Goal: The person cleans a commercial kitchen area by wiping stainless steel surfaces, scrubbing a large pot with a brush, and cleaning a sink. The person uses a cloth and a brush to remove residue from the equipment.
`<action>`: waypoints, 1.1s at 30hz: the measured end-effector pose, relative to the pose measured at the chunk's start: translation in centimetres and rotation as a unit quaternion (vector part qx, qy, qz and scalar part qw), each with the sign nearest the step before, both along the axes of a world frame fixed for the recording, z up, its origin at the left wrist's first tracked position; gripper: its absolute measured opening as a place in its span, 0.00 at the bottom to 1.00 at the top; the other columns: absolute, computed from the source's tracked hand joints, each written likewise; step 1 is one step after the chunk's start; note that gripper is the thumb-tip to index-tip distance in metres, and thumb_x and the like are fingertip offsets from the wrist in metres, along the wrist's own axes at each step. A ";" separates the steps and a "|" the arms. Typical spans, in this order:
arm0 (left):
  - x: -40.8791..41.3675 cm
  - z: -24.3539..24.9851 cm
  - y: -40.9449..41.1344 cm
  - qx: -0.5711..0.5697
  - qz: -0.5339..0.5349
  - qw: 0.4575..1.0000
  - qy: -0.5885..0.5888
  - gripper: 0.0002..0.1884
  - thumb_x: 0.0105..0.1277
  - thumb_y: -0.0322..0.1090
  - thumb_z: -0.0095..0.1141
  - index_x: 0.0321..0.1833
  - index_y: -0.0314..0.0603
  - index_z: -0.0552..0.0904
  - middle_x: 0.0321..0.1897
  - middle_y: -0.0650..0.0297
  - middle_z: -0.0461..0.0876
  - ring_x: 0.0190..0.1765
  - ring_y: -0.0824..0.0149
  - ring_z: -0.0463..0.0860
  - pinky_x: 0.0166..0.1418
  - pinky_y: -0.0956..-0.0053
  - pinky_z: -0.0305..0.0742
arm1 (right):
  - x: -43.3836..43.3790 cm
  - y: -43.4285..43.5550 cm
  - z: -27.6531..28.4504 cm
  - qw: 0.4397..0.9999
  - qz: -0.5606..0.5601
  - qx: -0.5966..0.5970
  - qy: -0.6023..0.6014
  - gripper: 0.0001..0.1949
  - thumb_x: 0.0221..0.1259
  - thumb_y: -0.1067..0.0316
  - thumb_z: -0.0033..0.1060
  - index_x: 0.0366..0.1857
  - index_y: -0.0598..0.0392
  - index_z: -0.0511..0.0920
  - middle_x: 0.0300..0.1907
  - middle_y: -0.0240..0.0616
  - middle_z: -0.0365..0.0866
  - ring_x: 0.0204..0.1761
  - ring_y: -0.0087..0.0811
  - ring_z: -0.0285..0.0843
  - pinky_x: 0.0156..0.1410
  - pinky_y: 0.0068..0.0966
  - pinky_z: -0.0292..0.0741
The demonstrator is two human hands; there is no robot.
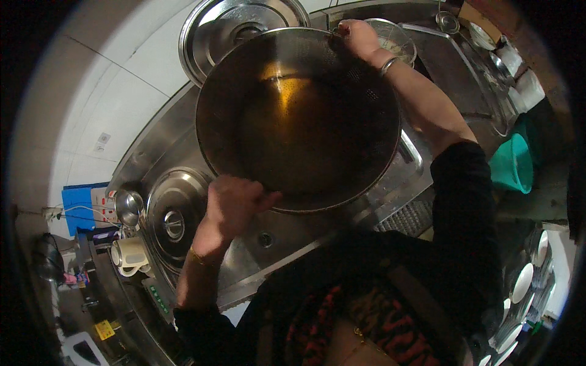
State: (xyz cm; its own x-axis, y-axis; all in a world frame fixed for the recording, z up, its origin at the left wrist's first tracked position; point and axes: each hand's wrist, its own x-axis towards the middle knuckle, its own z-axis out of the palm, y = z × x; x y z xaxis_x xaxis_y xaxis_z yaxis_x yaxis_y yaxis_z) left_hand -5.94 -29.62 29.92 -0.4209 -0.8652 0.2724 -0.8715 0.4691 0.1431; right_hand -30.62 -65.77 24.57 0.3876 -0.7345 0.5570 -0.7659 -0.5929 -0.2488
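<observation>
A large round metal vessel with small perforations in its wall, seemingly a colander or steamer pot [297, 137], is held up over the stainless-steel sink counter [293, 228]. At its far right rim, my right hand [359, 39] is closed around what looks like a handle. My left hand [236, 201] grips the near left rim, its thumb reaching over the edge. Behind the vessel leans a big round steel lid [247, 29]. A lidded steel pot [174, 219] stands to the left of my left hand. Just beyond my right wrist is a wire strainer [393, 41].
A ribbed metal drainer [407, 217] lies at the counter's near right. On the left are a steel bowl [128, 207] and a cream jug [130, 256]. A teal bucket [512, 162] and several white plates [523, 283] are on the right.
</observation>
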 end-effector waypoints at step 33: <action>0.2 -20.1 6.2 0.041 0.077 0.970 -0.227 0.07 0.52 0.35 0.58 0.34 0.48 0.79 0.27 0.63 0.79 0.32 0.62 0.80 0.36 0.63 0.76 | -0.7 15.2 2.8 0.947 0.133 -0.237 -0.172 0.12 0.40 0.81 0.58 0.33 0.57 0.77 0.40 0.42 0.79 0.39 0.46 0.79 0.41 0.33 0.77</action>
